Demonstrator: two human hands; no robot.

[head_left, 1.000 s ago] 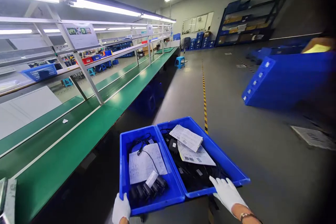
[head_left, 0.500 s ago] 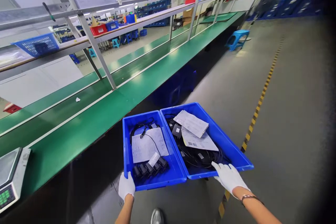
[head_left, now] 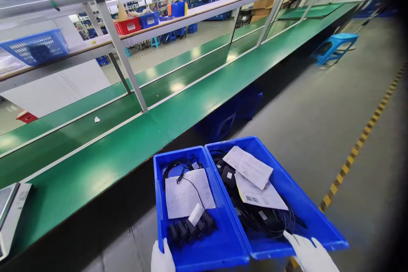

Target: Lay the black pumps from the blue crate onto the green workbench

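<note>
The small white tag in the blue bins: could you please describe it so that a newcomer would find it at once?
Start at the two blue plastic bins held side by side: the left hand grips the left bin, the right hand the right bin. In the left bin, below the printed paper sheet, the small white tag lies tilted on a row of black adapters, blank unlike the sheets.

The view has swung left and dipped, so the long green worktop (head_left: 105, 157) now fills more of the picture, and the far wall with its blue shelving has slid out of sight. The two blue plastic trays (head_left: 219, 250) of black cables and printed paper sheets sit lower and nearer the bottom edge than before. The white-gloved left hand (head_left: 162, 259) and white-gloved right hand (head_left: 310, 255) have dropped with them, now cut off at the wrists. The light-blue plastic stool (head_left: 334, 44) has shifted to the upper right. The grey weighing scale (head_left: 9, 212), absent at first, shows at the left edge.
</note>
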